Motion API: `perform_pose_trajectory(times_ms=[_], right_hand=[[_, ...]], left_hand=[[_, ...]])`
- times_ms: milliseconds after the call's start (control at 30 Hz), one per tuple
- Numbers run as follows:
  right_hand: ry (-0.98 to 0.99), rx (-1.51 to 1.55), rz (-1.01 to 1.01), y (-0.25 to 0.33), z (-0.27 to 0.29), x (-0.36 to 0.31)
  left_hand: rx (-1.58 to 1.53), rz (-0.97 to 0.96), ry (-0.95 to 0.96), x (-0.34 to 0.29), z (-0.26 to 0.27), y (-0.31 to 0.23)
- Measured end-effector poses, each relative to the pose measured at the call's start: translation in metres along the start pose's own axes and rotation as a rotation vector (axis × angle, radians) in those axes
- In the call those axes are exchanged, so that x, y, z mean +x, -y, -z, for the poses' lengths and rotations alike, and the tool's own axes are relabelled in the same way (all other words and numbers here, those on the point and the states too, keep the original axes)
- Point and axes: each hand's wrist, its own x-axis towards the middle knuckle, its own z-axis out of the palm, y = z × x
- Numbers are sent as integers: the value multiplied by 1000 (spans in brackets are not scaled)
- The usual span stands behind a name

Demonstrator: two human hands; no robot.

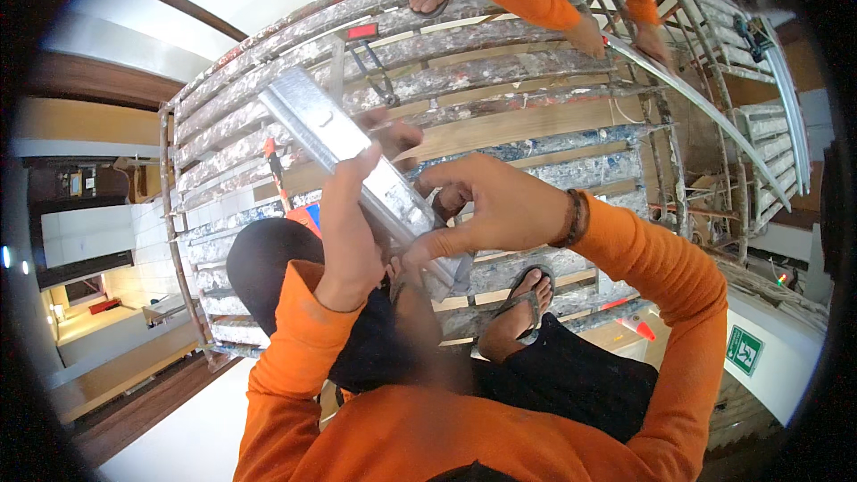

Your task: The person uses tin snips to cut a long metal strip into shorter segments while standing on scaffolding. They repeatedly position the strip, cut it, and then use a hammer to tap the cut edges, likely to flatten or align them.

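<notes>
A short, shiny metal channel (335, 129) slants across my lap, its far end toward the upper left. My left hand (353, 214) is closed around its middle, thumb along the near side and fingers reaching over the far side. At the lower end, my right hand (486, 205) curls with thumb and fingers against the channel's edge. Whatever lies between its fingertips there is partly hidden. The lower end of the channel rests near my bent knee (277, 259) and is partly covered by my hands.
Paint-splashed slats (500, 40) form the scaffold platform under me, with gaps between them. A black-handled tool (382, 80) and an orange-handled tool (273, 161) lie there. Across from me, a co-worker's hands (585, 36) hold a long metal strip (705, 103). Another platform (772, 143) stands right.
</notes>
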Motion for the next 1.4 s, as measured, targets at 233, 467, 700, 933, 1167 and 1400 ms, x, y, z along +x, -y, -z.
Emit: perform_pose_trajectory(times_ms=[233, 467, 700, 933, 1167, 1400], right_hand=[[-66, 178, -282, -45, 26, -14], [146, 256, -449, -63, 38, -42], [417, 390, -426, -101, 43, -62], [347, -306, -481, -164, 35, -58], [404, -770, -308, -161, 24, 38], [99, -985, -158, -203, 46, 182]], left_hand=[[573, -358, 89, 9, 25, 1], [1578, -553, 724, -9, 1, 14], [1434, -455, 964, -20, 7, 22], [1337, -475, -41, -30, 73, -56], [348, -847, -843, -113, 170, -153], [429, -670, -949, -182, 194, -151]])
